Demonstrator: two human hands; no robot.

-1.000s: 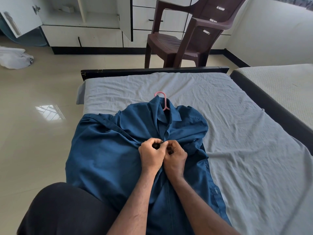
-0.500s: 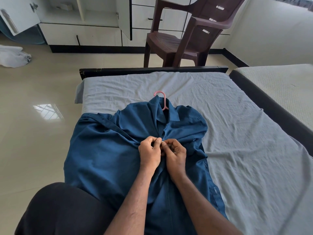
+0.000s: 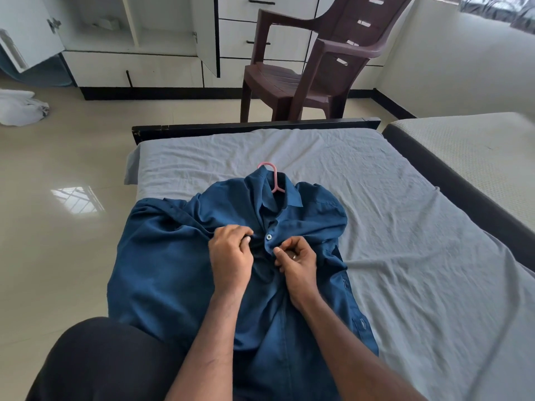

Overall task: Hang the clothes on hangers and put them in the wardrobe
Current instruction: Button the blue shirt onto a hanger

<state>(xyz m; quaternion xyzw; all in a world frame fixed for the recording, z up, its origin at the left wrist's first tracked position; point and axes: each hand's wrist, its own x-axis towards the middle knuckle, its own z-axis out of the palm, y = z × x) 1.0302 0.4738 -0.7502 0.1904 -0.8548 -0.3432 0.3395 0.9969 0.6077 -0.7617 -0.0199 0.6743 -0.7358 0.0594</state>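
A dark blue shirt [image 3: 179, 264] lies spread on the grey bed sheet [image 3: 405, 241], collar pointing away from me. A pink hanger [image 3: 273, 176] sticks its hook out of the collar; the rest of it is hidden inside the shirt. One button [image 3: 269, 237] on the placket shows fastened. My left hand [image 3: 231, 259] pinches the shirt fabric just left of the placket. My right hand [image 3: 296, 263] pinches the placket edge just below the button. The white wardrobe [image 3: 130, 39] stands across the floor with its doors open.
A brown plastic chair [image 3: 312, 68] stands beyond the bed's dark footboard [image 3: 254, 127]. A second bed [image 3: 477, 157] lies to the right. White cloth [image 3: 20, 107] lies on the shiny floor at the left. My dark-clothed knee [image 3: 101, 363] sits at the lower left.
My hands, pressed together over the placket before, have moved slightly apart. The button now shows between them, fastened.
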